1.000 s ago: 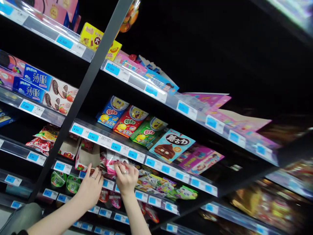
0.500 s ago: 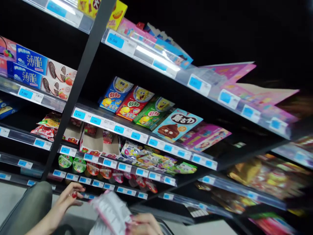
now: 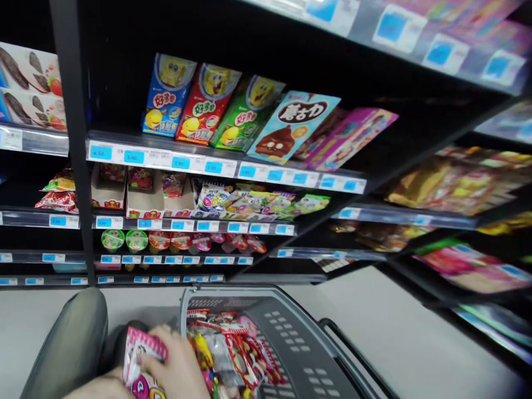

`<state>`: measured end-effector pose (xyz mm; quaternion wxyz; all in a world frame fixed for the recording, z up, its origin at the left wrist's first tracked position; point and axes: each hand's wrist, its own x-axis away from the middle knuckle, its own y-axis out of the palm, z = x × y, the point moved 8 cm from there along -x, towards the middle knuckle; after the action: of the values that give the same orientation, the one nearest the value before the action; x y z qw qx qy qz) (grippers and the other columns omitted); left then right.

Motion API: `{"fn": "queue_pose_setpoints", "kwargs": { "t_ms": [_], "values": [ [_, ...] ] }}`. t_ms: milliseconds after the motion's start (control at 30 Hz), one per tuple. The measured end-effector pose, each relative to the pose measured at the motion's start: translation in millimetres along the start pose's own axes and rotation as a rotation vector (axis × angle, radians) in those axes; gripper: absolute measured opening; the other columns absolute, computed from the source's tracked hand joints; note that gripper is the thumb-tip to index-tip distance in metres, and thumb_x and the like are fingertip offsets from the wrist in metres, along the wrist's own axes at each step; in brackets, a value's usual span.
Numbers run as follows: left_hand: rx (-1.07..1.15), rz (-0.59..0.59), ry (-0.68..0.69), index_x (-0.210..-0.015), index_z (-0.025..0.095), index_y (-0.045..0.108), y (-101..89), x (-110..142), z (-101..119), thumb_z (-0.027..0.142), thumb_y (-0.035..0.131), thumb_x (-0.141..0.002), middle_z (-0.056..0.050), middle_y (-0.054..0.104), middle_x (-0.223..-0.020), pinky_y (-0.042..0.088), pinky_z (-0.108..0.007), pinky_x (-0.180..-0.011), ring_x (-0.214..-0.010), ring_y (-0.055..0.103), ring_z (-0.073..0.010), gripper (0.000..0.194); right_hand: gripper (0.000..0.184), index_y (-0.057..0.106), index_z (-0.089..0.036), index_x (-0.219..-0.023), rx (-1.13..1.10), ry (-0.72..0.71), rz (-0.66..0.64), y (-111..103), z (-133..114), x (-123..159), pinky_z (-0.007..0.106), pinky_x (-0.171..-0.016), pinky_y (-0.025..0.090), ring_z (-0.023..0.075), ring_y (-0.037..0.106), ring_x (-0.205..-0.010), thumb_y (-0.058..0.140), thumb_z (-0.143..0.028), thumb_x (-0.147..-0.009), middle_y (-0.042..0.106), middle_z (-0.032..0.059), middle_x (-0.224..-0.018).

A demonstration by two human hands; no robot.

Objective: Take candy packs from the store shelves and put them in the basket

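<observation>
A pink and white candy packet (image 3: 139,363) is held low in front of my knee, its printed front showing. My right hand (image 3: 178,360) is closed round its right side, thumb across the front. My left hand (image 3: 97,386) meets the packet's lower left edge and looks closed on it; the frame's bottom cuts it off and its fingertips are hidden. Just right of my hands stands a grey shopping basket (image 3: 286,327), with several red and colourful snack bags (image 3: 241,354) inside.
Ahead, shelves hold snack boxes (image 3: 208,105), small candy bags (image 3: 214,195) and jelly cups (image 3: 137,240), with price tags (image 3: 180,162) along the edges. My bent knee (image 3: 78,327) is at the left. The basket's black handle (image 3: 353,349) hangs along its right side.
My view has tipped down, bringing the basket into sight. The packet has moved left and turned from its grey-white side to its printed front. My left hand, earlier apart with fingers spread, now meets it.
</observation>
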<state>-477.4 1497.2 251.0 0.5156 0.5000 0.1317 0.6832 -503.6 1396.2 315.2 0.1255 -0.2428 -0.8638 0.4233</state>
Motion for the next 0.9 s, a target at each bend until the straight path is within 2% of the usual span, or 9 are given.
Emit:
{"fn": "queue_pose_setpoints", "kwargs": {
  "t_ms": [100,167,233,367,467,533,600,767,900],
  "values": [
    [-0.045,0.080,0.033,-0.070,0.012,0.067,-1.7,-11,10,-0.004,0.060,-0.050,-0.001,0.066,-0.053,0.051,-0.031,-0.066,-0.069,0.067,-0.0249,0.027,0.018,0.063,-0.021,-0.086,-0.275,0.091,0.297,-39,11,-21,0.029,-0.074,0.044,0.0197,0.061,-0.082,0.047,-0.028,-0.083,0.067,0.0042,-0.086],
    [-0.023,0.113,0.103,-0.072,0.012,0.068,4.2,-17,31,-0.003,0.052,-0.046,0.000,0.067,-0.052,0.052,-0.032,-0.065,-0.069,0.068,-0.0264,0.034,0.028,0.062,-0.019,-0.094,-0.404,0.110,0.518,-68,33,-28,0.031,-0.076,0.044,0.0203,0.060,-0.085,0.042,-0.036,-0.085,0.066,0.0077,-0.094],
    [0.005,0.135,0.223,-0.077,0.012,0.068,17.0,-21,63,-0.002,0.050,-0.043,-0.001,0.070,-0.058,0.053,-0.034,-0.067,-0.072,0.069,-0.0274,0.040,0.034,0.061,-0.018,-0.095,-0.462,0.147,0.601,-86,62,-35,0.032,-0.074,0.044,0.0210,0.059,-0.082,0.042,-0.043,-0.084,0.066,0.0086,-0.092],
    [-0.045,0.114,0.468,-0.085,0.010,0.067,59.1,-21,125,0.000,0.059,-0.043,-0.006,0.073,-0.069,0.053,-0.031,-0.065,-0.073,0.069,-0.0262,0.044,0.037,0.063,-0.017,-0.079,-0.547,0.126,0.369,-89,98,-58,0.032,-0.067,0.043,0.0216,0.057,-0.070,0.054,-0.052,-0.074,0.065,0.0064,-0.073],
    [-0.092,0.094,0.594,-0.097,0.010,0.065,81.7,-23,146,0.003,0.062,-0.045,-0.005,0.074,-0.071,0.052,-0.027,-0.059,-0.068,0.068,-0.0233,0.053,0.043,0.061,-0.016,-0.074,-0.724,0.049,0.332,-92,100,-65,0.029,-0.062,0.042,0.0185,0.054,-0.064,0.058,-0.058,-0.070,0.061,0.0042,-0.067],
    [-0.116,0.107,0.628,-0.103,0.010,0.063,83.8,-29,146,0.004,0.062,-0.046,-0.004,0.074,-0.072,0.051,-0.027,-0.060,-0.069,0.068,-0.0227,0.057,0.047,0.059,-0.017,-0.074,-0.882,-0.009,0.377,-97,90,-63,0.026,-0.055,0.039,0.0144,0.049,-0.056,0.053,-0.063,-0.073,0.056,0.0007,-0.060],
    [-0.137,0.121,0.627,-0.104,0.009,0.062,78.2,-35,139,0.004,0.063,-0.045,-0.005,0.074,-0.075,0.052,-0.029,-0.065,-0.073,0.068,-0.0237,0.059,0.048,0.054,-0.018,-0.073,-0.975,-0.081,0.350,-99,71,-60,0.024,-0.050,0.035,0.0115,0.043,-0.050,0.046,-0.065,-0.076,0.049,-0.0025,-0.056],
    [-0.139,0.192,0.630,-0.110,0.010,0.061,53.8,-36,120,0.003,0.063,-0.046,-0.006,0.075,-0.080,0.051,-0.032,-0.077,-0.082,0.068,-0.0257,0.064,0.027,0.051,-0.019,-0.072,-0.660,-0.109,0.168,-90,35,-57,0.021,-0.054,0.034,0.0102,0.043,-0.057,0.059,-0.044,-0.076,0.047,-0.0045,-0.061],
    [-0.116,0.166,0.623,-0.114,0.013,0.059,56.6,-26,116,0.000,0.063,-0.046,-0.006,0.075,-0.086,0.048,-0.034,-0.085,-0.091,0.066,-0.0270,0.070,0.024,0.052,-0.019,-0.081,-0.789,-0.179,0.016,-75,27,-51,0.024,-0.061,0.041,0.0139,0.052,-0.067,0.055,-0.043,-0.079,0.056,-0.0005,-0.073]
  ]
}}
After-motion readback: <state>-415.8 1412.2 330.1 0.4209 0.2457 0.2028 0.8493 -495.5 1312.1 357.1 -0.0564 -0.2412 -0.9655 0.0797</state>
